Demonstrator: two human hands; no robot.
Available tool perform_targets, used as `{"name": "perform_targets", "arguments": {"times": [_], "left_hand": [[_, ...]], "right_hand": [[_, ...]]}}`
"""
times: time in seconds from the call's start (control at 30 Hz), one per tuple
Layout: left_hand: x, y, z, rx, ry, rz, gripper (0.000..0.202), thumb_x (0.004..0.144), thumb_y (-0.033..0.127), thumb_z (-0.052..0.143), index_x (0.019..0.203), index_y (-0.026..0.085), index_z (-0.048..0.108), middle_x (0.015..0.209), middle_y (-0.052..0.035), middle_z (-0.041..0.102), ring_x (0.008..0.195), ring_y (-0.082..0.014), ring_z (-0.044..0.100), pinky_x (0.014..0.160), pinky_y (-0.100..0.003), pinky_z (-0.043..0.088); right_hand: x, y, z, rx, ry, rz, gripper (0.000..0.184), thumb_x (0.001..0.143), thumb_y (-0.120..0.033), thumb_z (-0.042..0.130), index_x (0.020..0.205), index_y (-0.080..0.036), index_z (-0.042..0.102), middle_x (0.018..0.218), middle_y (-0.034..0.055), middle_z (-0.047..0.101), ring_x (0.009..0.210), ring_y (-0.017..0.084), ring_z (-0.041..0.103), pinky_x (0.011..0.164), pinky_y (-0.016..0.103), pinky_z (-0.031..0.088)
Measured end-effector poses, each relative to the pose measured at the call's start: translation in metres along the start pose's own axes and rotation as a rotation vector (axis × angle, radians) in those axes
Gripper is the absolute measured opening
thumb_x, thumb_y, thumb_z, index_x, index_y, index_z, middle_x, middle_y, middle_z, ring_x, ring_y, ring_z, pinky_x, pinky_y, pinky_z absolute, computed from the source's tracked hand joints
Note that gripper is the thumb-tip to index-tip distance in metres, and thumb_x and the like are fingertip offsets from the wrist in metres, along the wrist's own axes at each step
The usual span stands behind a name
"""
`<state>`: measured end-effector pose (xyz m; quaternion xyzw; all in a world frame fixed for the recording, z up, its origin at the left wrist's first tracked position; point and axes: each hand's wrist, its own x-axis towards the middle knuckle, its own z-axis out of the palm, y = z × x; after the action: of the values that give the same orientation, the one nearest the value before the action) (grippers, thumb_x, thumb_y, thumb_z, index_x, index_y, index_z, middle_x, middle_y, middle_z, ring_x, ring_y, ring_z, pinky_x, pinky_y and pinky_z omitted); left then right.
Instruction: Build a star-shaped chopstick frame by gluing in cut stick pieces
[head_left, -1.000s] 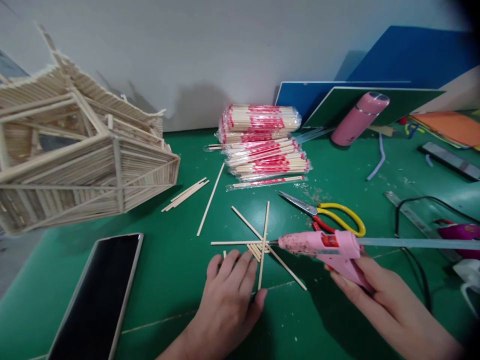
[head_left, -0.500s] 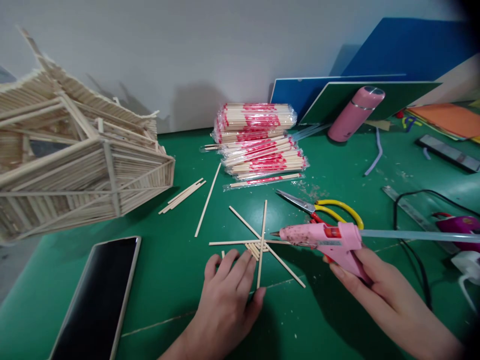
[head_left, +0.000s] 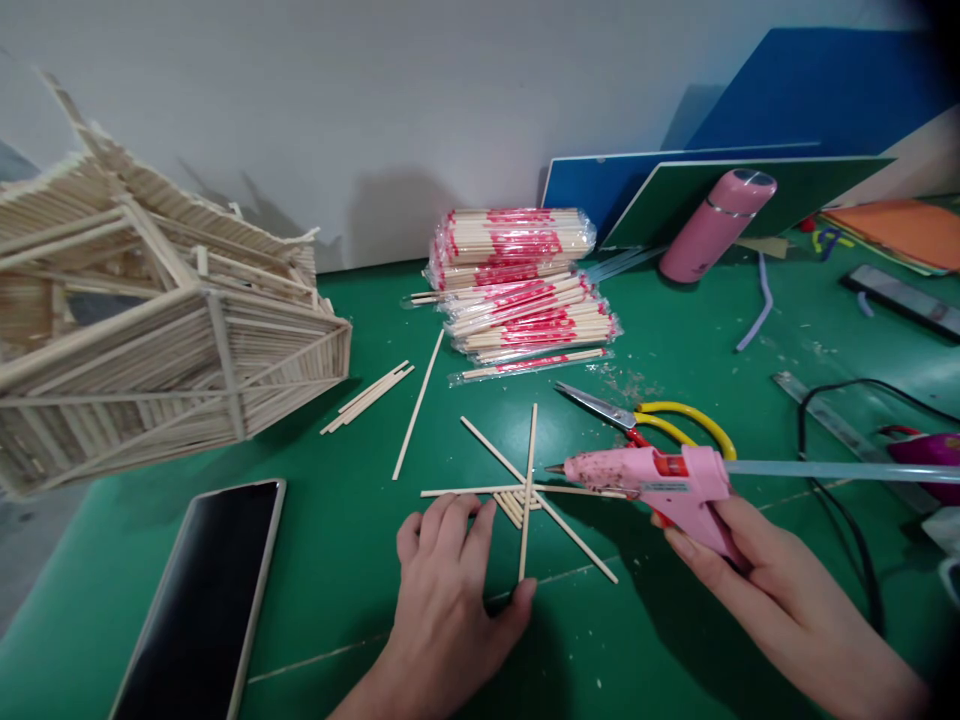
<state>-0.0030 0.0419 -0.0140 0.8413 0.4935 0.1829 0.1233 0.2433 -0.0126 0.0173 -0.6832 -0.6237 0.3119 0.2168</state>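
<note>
Several thin wooden sticks cross in a star shape (head_left: 564, 532) on the green table, with short pieces (head_left: 508, 507) set side by side in one gap. My left hand (head_left: 454, 590) lies over the lower left of this star, fingers spread and thumb at the lower end of the upright stick. In my right hand (head_left: 780, 590) is a pink glue gun (head_left: 645, 472), its nozzle pointing left just right of the star's centre. A clear glue stick (head_left: 832, 470) juts from its back. Scissors with yellow and red handles (head_left: 600, 404) lie partly hidden behind the gun.
A wooden stick model boat (head_left: 172, 340) stands at left, a phone (head_left: 199, 600) before it. Wrapped chopsticks (head_left: 525, 300) are piled by the wall. Loose sticks (head_left: 367, 397) lie left of centre. A pink bottle (head_left: 716, 228), a ruler (head_left: 840, 425) and a black cable (head_left: 847, 535) are at right.
My left hand has drawn slightly left, and its index finger has come away from the short pieces, showing more of them. The glue gun stays nearly in place over the star's right side.
</note>
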Motion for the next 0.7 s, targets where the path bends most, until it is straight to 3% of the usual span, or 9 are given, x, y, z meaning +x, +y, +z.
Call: {"name": "perform_targets", "arguments": {"times": [0.17, 0.3, 0.47, 0.57, 0.7], "left_hand": [[0.001, -0.001, 0.0, -0.002, -0.027, -0.004, 0.045, 0.067, 0.038, 0.056, 0.105, 0.014, 0.054, 0.099, -0.0124, 0.055, 0.095, -0.0284, 0.047, 0.081, -0.046, 0.032], [0.001, -0.001, 0.0, 0.01, -0.033, 0.002, 0.043, 0.067, 0.039, 0.055, 0.103, 0.016, 0.056, 0.099, -0.0119, 0.055, 0.096, -0.0287, 0.047, 0.08, -0.046, 0.031], [0.001, 0.0, -0.001, 0.02, -0.03, 0.007, 0.041, 0.067, 0.038, 0.056, 0.1, 0.015, 0.058, 0.098, -0.0124, 0.056, 0.095, -0.0291, 0.047, 0.079, -0.046, 0.031], [0.001, 0.001, -0.001, 0.022, -0.012, 0.011, 0.04, 0.067, 0.038, 0.055, 0.101, 0.016, 0.057, 0.098, -0.012, 0.056, 0.094, -0.0287, 0.047, 0.079, -0.045, 0.031], [0.0, 0.001, 0.0, 0.02, 0.004, 0.026, 0.04, 0.069, 0.037, 0.054, 0.103, 0.017, 0.056, 0.097, -0.0111, 0.057, 0.094, -0.0274, 0.048, 0.079, -0.044, 0.031]], "right_hand": [[0.0, 0.004, 0.001, 0.003, 0.002, -0.004, 0.014, 0.083, -0.031, 0.044, 0.092, -0.022, 0.049, 0.07, -0.0021, 0.056, 0.057, 0.012, 0.051, 0.051, 0.021, 0.044], [0.001, 0.008, 0.001, 0.009, -0.002, -0.015, 0.022, 0.082, -0.03, 0.045, 0.102, -0.022, 0.046, 0.082, 0.0012, 0.06, 0.068, 0.015, 0.056, 0.057, 0.023, 0.047], [0.005, 0.01, 0.0, 0.02, 0.023, -0.007, 0.014, 0.081, -0.03, 0.046, 0.091, -0.021, 0.05, 0.069, -0.0001, 0.057, 0.057, 0.013, 0.054, 0.049, 0.021, 0.046], [0.01, 0.012, -0.004, 0.152, 0.103, 0.038, 0.018, 0.078, -0.032, 0.051, 0.092, -0.022, 0.05, 0.068, 0.0009, 0.057, 0.056, 0.014, 0.055, 0.046, 0.019, 0.046], [0.022, 0.023, -0.015, 0.327, 0.251, 0.209, 0.018, 0.074, -0.035, 0.056, 0.084, -0.02, 0.053, 0.059, -0.0005, 0.057, 0.051, 0.012, 0.054, 0.04, 0.016, 0.043]]}}
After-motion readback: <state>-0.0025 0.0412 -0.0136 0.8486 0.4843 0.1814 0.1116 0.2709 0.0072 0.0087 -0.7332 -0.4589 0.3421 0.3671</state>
